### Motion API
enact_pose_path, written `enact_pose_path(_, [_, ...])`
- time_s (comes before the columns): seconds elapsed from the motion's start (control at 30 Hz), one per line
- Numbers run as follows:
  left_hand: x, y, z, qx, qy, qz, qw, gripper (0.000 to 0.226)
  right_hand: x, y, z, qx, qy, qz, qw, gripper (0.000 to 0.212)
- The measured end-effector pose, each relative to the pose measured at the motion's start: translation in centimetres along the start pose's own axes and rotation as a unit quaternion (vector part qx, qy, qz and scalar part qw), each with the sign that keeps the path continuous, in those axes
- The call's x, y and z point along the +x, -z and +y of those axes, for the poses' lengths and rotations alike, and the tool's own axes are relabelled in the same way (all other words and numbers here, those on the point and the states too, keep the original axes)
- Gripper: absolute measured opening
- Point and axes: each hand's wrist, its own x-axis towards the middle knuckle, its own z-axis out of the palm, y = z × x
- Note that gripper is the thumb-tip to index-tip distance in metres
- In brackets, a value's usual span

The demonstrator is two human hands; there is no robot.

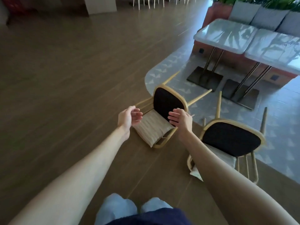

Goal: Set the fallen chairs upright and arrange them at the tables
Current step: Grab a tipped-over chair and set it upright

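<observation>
Two light-wood chairs lie tipped over on the floor. The nearer-centre fallen chair (pixel 167 101) shows the black underside of its seat, its beige cushioned back (pixel 152 129) flat on the floor and its legs pointing away to the right. My left hand (pixel 128 118) is open just left of its cushioned back, my right hand (pixel 180 118) is open in front of the black seat; neither grips anything. A second fallen chair (pixel 230 138) lies to the right, partly behind my right forearm. Two white-topped tables (pixel 227 34) stand beyond them.
The tables rest on dark metal pedestal bases (pixel 205 78) on a grey patterned floor patch. A bench with grey cushions (pixel 266 17) and plants runs behind them. Brown wood floor spreads to the left. More chair legs (pixel 146 1) show at the far top. My feet are at the bottom.
</observation>
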Motion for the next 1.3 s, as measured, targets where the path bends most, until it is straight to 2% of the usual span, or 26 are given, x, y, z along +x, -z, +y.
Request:
enact_pose_path(0.13, [8.6,0.3,3.7,0.02,0.011,-0.026,0.999,0.028,5.7,-5.0,-1.7,-0.013,0.002,0.018,1.0,0.024])
enact_pose_path(0.3, [20.2,-0.3,6.6,0.067,0.026,-0.094,0.993,0.028,12.6,-10.6,-0.7,0.011,-0.009,0.092,0.996,0.022])
enact_pose_path(0.53, [30.3,-1.1,6.9,0.146,0.138,-0.176,0.964,0.028,16.9,-15.3,2.3,0.07,-0.071,0.208,0.973,0.021])
enact_pose_path(0.67, [34.4,-1.9,4.3,0.187,0.199,-0.185,0.944,0.027,19.9,-16.3,5.2,0.095,-0.117,0.247,0.957,0.025])
enact_pose_path(0.8, [38.1,-2.3,-0.4,0.156,0.263,-0.143,0.941,0.025,24.6,-17.4,10.2,0.105,-0.175,0.229,0.952,0.016])
enact_pose_path(0.93, [42.2,-1.3,-7.3,0.106,0.333,-0.086,0.933,0.025,29.7,-18.1,17.0,0.167,-0.238,0.224,0.93,0.029])
enact_pose_path(1.2, [52.6,-0.5,-27.4,0.091,0.437,-0.054,0.893,0.061,39.3,-19.1,35.6,0.261,-0.316,0.245,0.879,0.05])
enact_pose_path(1.3, [56.8,0.6,-35.2,0.091,0.446,-0.055,0.889,0.07,42.3,-18.5,43.2,0.254,-0.318,0.26,0.876,0.059])
